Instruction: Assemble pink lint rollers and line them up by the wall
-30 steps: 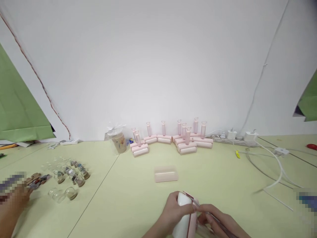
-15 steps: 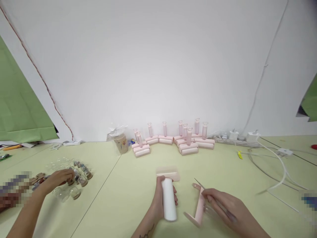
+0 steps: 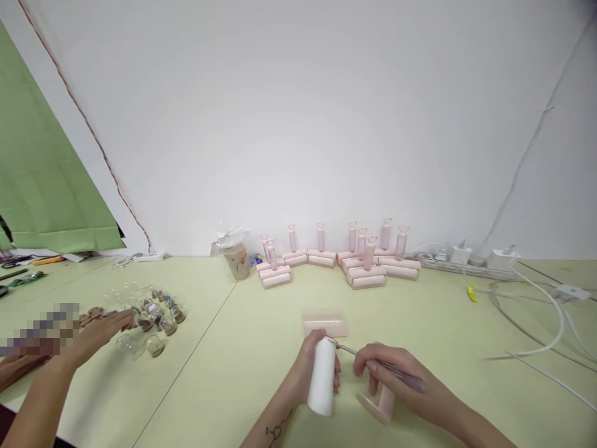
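A white sticky-roller roll (image 3: 322,381) is gripped in my left hand (image 3: 304,366), thumb near its upper end and fingers wrapped behind it. My right hand (image 3: 401,376) pinches a slim pointed metal tool (image 3: 347,350); its tip reaches the upper end of the roll. Below my right hand, a pink roller frame (image 3: 377,409) lies on the table, partly hidden by that hand. Just beyond my left hand rests a translucent pink cover (image 3: 325,325).
Several pink lint rollers (image 3: 367,277) stand along the wall. Left of them is a bagged paper cup (image 3: 237,261). At right lie a power strip (image 3: 471,269) and cables (image 3: 555,333). On the left, another person's hand (image 3: 100,330) is among small glass domes (image 3: 153,344).
My right hand has moved left and lifted off the pink frame, bringing the metal tool's tip to the roll's upper end. My left hand still holds the roll. The view has shifted slightly.
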`<state>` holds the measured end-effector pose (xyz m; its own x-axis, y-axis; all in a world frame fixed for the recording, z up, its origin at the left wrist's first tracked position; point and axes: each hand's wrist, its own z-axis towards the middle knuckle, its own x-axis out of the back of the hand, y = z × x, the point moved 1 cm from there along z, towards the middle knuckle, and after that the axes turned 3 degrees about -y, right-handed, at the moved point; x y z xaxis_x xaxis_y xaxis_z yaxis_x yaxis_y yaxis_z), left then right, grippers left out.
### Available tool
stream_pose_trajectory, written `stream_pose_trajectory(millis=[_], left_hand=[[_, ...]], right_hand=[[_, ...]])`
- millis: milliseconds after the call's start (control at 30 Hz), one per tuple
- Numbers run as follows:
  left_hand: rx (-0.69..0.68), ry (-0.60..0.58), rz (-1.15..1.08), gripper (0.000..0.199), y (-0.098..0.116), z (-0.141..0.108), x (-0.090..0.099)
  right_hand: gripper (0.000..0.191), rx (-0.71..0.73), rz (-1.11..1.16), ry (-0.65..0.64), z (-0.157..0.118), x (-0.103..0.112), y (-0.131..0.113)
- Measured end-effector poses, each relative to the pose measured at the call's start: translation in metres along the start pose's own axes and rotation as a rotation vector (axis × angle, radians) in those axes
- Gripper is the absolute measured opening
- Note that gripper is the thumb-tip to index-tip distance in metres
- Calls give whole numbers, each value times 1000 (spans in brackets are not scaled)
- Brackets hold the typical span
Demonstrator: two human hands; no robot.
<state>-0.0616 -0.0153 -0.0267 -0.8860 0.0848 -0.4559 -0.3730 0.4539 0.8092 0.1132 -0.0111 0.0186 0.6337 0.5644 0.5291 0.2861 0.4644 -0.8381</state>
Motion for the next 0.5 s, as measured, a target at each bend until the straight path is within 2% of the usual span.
stream_pose_trajectory(millis=[300, 500], left_hand=[[10, -77, 43, 37, 0, -2, -2], [39, -61, 55, 38, -4, -1, 1]], right_hand=[[29, 40, -86, 15, -4, 4, 2], [27, 152, -323, 15, -5, 2, 4]])
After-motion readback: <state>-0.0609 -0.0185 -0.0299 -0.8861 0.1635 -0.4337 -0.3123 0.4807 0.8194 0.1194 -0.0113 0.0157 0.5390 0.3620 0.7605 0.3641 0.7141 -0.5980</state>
